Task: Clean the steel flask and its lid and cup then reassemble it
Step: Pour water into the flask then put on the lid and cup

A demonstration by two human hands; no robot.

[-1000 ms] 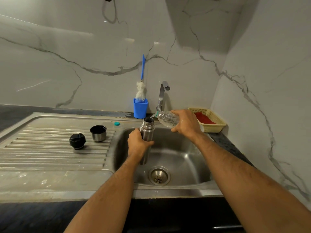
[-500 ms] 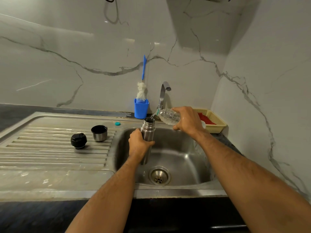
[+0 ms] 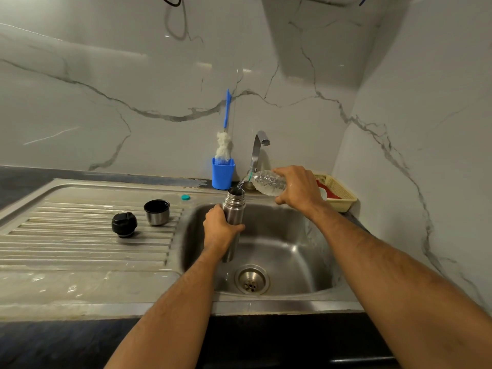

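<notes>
left hand (image 3: 221, 229) is wrapping its fingers round the middle of the steel flask (image 3: 233, 209), holding it upright over the sink basin (image 3: 287, 251); flask mouth is open, its foot is hanging above the basin floor near the drain (image 3: 251, 279); right hand (image 3: 298, 189) is gripping a clear plastic bottle (image 3: 267, 183) by its back end, tilting it nearly level with the neck pointing left; thin stream of water (image 3: 241, 184) is running from the bottle neck into the flask mouth; bottle neck is sitting just above and right of the flask rim, not touching it as far as i can see; black lid (image 3: 124, 224) is lying on the ribbed draining board (image 3: 80, 235), well left of the flask; steel cup (image 3: 156, 212) is standing mouth up just right of and behind the lid, apart from it; small teal cap (image 3: 185, 197) is lying on the sink's back ledge between cup and flask; blue holder (image 3: 223, 173) is standing by the wall with a bottle brush (image 3: 225, 137) sticking up out of it, white head low, blue handle high; tap (image 3: 258, 149) is rising just right of the holder, spout curving over, no water coming from it; yellow basket (image 3: 339, 193) is sitting in the corner behind the right hand, something red inside, contents partly hidden by the hand; both forearms are reaching in from the bottom edge
</notes>
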